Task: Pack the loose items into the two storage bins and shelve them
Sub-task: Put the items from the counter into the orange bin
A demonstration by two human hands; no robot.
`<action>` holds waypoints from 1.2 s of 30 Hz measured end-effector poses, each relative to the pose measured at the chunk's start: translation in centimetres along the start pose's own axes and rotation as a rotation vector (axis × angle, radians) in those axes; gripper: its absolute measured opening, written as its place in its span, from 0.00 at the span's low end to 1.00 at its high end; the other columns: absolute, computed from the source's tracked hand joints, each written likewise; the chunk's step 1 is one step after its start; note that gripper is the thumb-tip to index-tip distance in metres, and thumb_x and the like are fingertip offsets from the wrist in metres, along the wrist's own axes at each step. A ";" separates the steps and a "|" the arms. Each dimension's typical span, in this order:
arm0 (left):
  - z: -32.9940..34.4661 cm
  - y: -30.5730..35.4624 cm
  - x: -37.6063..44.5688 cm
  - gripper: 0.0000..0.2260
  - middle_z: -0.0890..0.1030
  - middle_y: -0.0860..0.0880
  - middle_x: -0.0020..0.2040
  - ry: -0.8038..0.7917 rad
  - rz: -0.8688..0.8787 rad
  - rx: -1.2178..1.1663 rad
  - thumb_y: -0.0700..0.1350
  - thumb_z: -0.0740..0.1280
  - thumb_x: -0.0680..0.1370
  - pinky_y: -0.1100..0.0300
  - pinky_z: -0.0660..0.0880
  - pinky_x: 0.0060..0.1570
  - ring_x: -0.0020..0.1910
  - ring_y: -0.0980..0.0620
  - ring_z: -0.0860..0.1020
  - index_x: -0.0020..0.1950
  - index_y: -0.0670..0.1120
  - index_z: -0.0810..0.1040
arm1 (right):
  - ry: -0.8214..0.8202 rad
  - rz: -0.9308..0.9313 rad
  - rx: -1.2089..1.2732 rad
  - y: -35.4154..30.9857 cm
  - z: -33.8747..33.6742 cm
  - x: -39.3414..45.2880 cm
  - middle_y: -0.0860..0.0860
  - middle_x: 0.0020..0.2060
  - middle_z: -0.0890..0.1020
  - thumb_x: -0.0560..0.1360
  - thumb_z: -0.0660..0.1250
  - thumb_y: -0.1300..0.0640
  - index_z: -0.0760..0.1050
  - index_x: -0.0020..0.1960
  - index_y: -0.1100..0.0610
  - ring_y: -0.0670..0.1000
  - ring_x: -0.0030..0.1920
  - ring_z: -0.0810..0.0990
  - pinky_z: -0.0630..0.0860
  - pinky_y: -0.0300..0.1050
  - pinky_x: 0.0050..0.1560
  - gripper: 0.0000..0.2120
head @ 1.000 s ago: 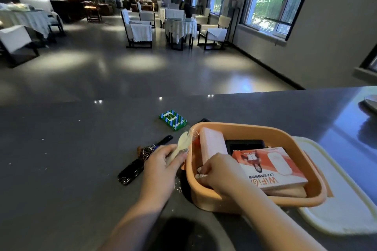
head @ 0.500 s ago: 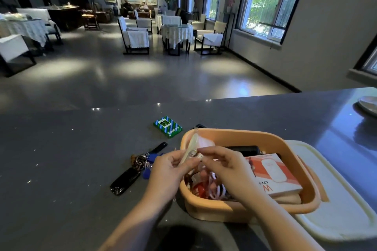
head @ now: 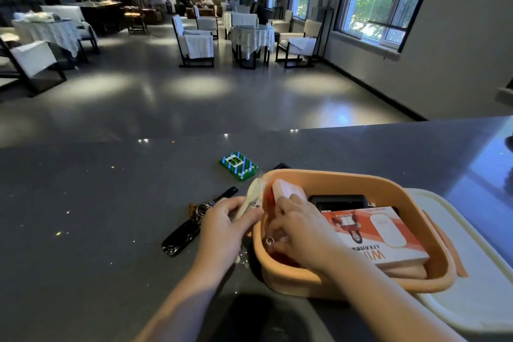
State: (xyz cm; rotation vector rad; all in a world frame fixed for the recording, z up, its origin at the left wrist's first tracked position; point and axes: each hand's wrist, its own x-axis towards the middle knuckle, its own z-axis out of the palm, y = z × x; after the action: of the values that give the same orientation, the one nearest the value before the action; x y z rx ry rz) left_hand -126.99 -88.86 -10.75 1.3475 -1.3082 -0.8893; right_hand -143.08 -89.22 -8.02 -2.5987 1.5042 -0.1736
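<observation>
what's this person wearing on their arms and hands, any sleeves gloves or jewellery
Both forearms are bare as far as the frame shows: no sleeves, gloves, watch or bracelet. The left hand has no ring visible. The right hand shows a small ring-like metal loop near its fingers; whether it is worn is unclear.

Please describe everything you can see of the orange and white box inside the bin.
The orange and white box is a flat cardboard carton printed with a white oval device, a figure and large lettering. It lies closed and face up in the orange bin, atop other items, its near left corner against the right hand.
</observation>
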 end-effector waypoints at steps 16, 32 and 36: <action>0.6 0.3 -0.1 0.06 0.84 0.50 0.40 -0.125 -0.032 -0.084 0.44 0.73 0.72 0.57 0.79 0.41 0.39 0.54 0.83 0.47 0.46 0.79 | 0.178 0.110 0.445 2.1 -0.5 -0.4 0.39 0.46 0.74 0.73 0.68 0.43 0.76 0.50 0.41 0.39 0.51 0.70 0.70 0.37 0.52 0.07; 1.5 -0.1 -0.3 0.16 0.80 0.52 0.44 -0.022 0.068 0.072 0.66 0.61 0.70 0.56 0.76 0.42 0.41 0.56 0.79 0.46 0.55 0.76 | -0.057 0.030 -0.026 0.8 -2.3 -0.1 0.45 0.57 0.75 0.75 0.68 0.48 0.78 0.55 0.46 0.47 0.59 0.70 0.68 0.42 0.60 0.10; 1.6 -0.5 -0.4 0.12 0.79 0.54 0.46 -0.024 0.066 0.145 0.63 0.63 0.72 0.53 0.77 0.46 0.44 0.58 0.78 0.47 0.57 0.75 | -0.032 0.066 0.073 1.5 -1.0 0.0 0.43 0.54 0.76 0.75 0.68 0.47 0.77 0.59 0.43 0.44 0.55 0.72 0.72 0.39 0.56 0.13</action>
State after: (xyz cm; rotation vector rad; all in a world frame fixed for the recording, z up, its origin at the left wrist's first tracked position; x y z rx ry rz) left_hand -128.43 -88.74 -11.63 1.4000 -1.4500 -0.7800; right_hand -144.56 -90.03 -7.26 -2.4806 1.5401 -0.1756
